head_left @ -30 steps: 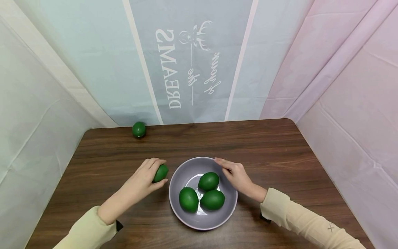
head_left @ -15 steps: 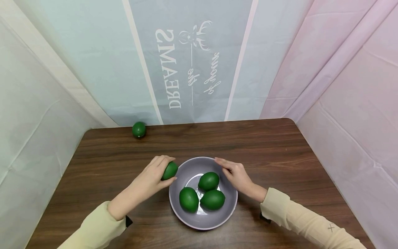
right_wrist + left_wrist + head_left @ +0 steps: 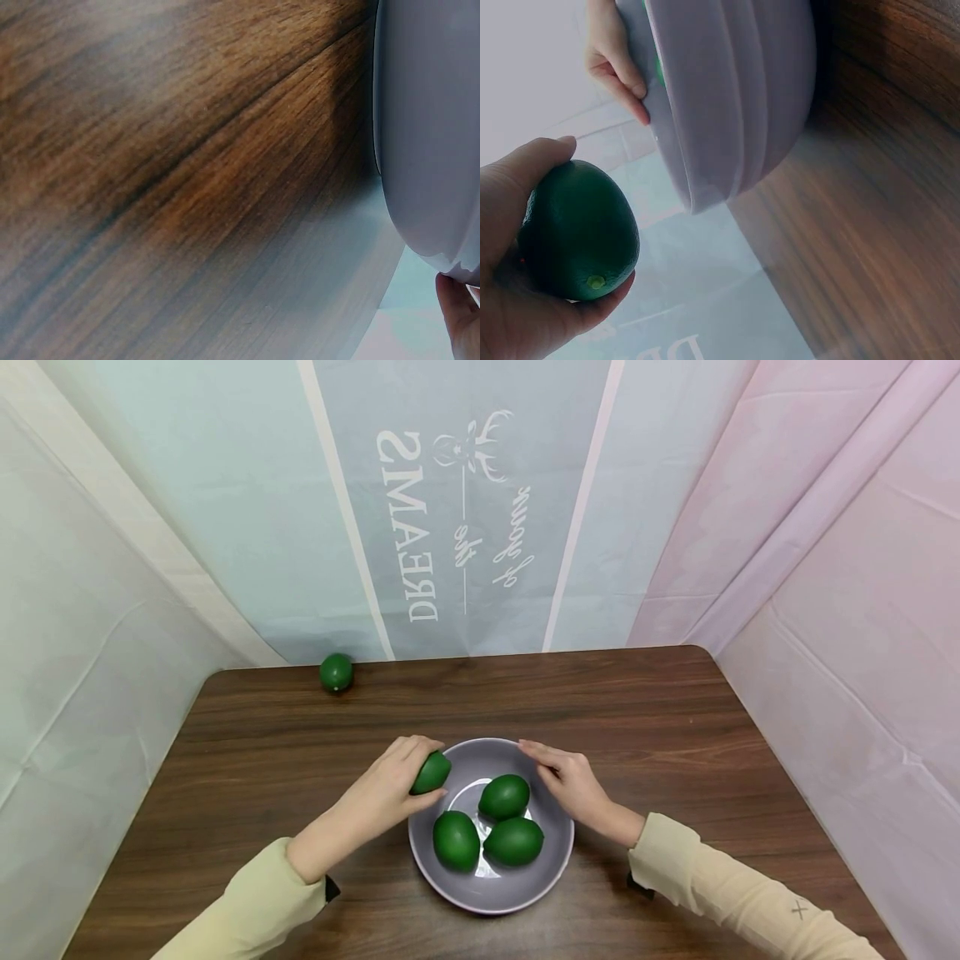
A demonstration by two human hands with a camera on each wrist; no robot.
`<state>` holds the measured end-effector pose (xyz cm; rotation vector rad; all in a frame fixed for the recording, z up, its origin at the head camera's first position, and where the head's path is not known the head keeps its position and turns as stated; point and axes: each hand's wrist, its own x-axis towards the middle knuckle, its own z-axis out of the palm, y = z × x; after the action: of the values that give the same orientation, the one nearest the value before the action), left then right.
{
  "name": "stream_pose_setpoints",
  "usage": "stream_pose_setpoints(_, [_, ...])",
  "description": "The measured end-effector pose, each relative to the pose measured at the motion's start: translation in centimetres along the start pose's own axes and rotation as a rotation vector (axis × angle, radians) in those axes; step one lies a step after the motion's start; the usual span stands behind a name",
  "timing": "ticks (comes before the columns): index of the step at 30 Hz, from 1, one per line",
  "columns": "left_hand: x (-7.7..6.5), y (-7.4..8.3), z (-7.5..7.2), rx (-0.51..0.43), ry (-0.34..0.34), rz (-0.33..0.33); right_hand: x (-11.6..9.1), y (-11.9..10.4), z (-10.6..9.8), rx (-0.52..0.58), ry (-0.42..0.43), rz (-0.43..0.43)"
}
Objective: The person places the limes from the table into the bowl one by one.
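My left hand [image 3: 392, 783] grips a green lime [image 3: 431, 773] between thumb and fingers, over the left rim of a grey-purple bowl [image 3: 491, 897]. In the left wrist view this lime [image 3: 581, 232] shows its pale stem spot, with the bowl's ribbed outer wall [image 3: 742, 97] beside it. Inside the bowl lie three more limes: one at the left [image 3: 456, 841], one at the back [image 3: 504, 797] and one at the right [image 3: 514, 842]. My right hand [image 3: 573, 785] rests on the bowl's right rim with its fingers stretched out along it.
Another lime [image 3: 336, 672] lies at the back left of the dark wood table [image 3: 637, 710], close to its far edge. Behind the table hangs a blue-grey printed cloth [image 3: 465, 527], and pale cloth walls [image 3: 847, 610] stand at both sides.
My left hand has carried its lime to the right, from beside the bowl to over its left rim. The right hand, the bowl and the other limes have stayed put.
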<state>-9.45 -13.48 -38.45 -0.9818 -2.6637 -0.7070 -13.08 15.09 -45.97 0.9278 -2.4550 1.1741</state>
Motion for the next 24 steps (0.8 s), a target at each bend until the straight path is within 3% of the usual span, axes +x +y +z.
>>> stream_pose_setpoints(18, [1.0,1.1,2.1,-0.018,-0.073,0.033,-0.1,0.0,0.0,-0.002,0.001,-0.005])
stream_pose_setpoints(24, [1.2,1.2,2.8,-0.019,-0.127,0.019,-0.1,0.0,0.0,-0.003,-0.003,-0.009])
